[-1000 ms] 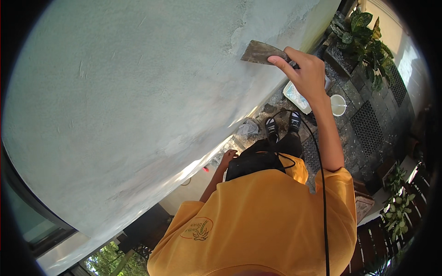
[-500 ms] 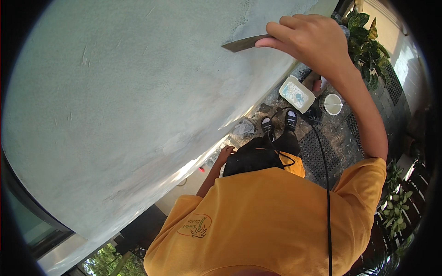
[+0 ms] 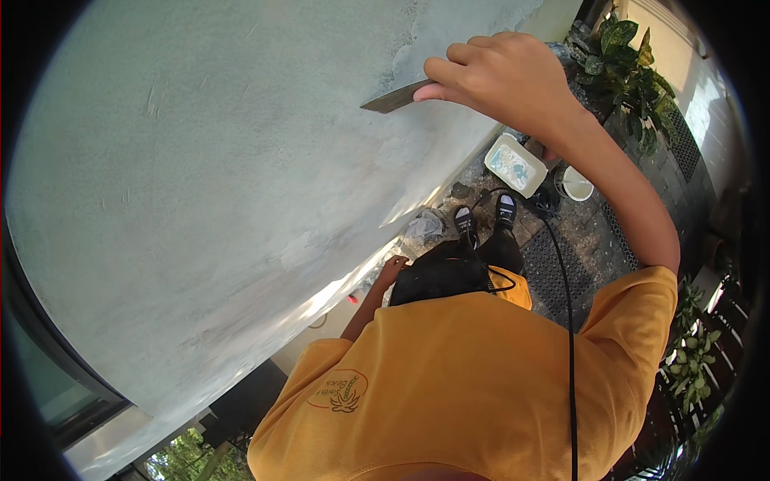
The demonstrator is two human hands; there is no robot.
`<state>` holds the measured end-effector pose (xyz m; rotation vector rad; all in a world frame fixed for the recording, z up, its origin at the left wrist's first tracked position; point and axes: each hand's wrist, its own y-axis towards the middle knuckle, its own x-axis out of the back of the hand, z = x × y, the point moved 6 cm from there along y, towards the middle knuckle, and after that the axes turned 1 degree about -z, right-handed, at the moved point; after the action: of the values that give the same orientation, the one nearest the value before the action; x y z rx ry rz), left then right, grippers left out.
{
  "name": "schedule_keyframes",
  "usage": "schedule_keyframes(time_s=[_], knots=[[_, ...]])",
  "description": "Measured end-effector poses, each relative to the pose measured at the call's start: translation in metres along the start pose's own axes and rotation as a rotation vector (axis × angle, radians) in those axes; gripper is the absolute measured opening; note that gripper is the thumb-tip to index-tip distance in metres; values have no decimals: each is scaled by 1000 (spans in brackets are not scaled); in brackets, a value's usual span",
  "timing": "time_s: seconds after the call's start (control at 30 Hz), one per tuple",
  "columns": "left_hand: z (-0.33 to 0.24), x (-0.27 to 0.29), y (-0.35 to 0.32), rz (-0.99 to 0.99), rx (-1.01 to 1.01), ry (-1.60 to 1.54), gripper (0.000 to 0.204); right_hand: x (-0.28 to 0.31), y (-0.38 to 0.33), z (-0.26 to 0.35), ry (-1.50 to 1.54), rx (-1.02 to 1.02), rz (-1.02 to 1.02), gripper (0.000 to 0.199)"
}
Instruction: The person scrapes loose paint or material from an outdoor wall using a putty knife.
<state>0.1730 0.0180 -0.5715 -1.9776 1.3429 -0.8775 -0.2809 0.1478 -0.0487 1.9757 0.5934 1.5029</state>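
Observation:
My right hand (image 3: 509,84) is raised against the pale grey plastered wall (image 3: 241,176), closed around a putty knife (image 3: 395,97). The wide metal blade lies at the wall surface, pointing left, beside a rougher patch of plaster. Most of the handle is hidden inside my fist. My left hand (image 3: 391,268) hangs low by my waist, close to the wall's lower edge. Its fingers look loosely apart and nothing shows in them.
On the ground below are a cream tray (image 3: 516,165) with white and bluish material, a white bucket (image 3: 577,184) and a crumpled plastic bag (image 3: 425,224). A black cable (image 3: 569,321) runs down past my right side. A leafy plant (image 3: 630,72) stands at upper right.
My right hand has moved left and slightly down along the wall with the putty knife, blade still at the surface. My left hand has barely moved.

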Motion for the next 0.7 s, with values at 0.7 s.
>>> schedule_keyframes(time_s=[0.7], knots=[[-497, -97, -169, -234, -1368, 1033, 23, -64, -471, 56, 475, -1416, 614, 58]])
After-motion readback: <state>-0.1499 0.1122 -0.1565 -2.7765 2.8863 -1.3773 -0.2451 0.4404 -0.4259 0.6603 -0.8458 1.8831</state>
